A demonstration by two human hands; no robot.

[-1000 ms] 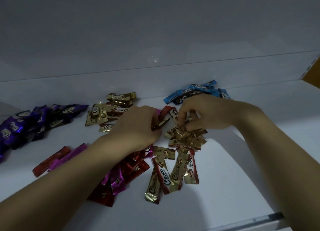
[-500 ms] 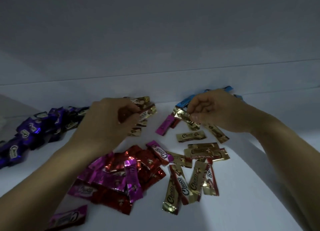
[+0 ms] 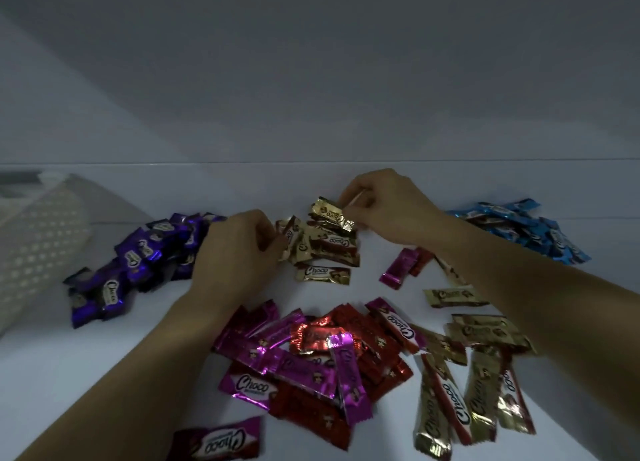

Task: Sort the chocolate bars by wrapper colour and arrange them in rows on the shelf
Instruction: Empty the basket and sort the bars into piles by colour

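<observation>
Chocolate bars lie in heaps on the white shelf [image 3: 104, 374]. A gold pile [image 3: 325, 249] sits at the back centre. My right hand [image 3: 384, 206] pinches a gold bar [image 3: 332, 214] just above that pile. My left hand [image 3: 239, 252] is curled at the pile's left edge, its fingers touching the gold wrappers; whether it holds one is hidden. A purple pile [image 3: 138, 259] lies to the left and a blue pile [image 3: 519, 228] to the right. A mixed red and magenta heap [image 3: 318, 353] lies in front, with more gold bars [image 3: 478, 367] under my right forearm.
A white perforated basket [image 3: 38, 246] lies on its side at the far left. The shelf's back wall [image 3: 311, 183] rises just behind the piles. A single magenta bar [image 3: 398, 268] and a dark red bar [image 3: 214, 441] lie apart from the heaps.
Both hands moved toward the gold pile at the back. My right hand carried its gold bar left and now holds it over that pile. The camera tilted down and closer.
</observation>
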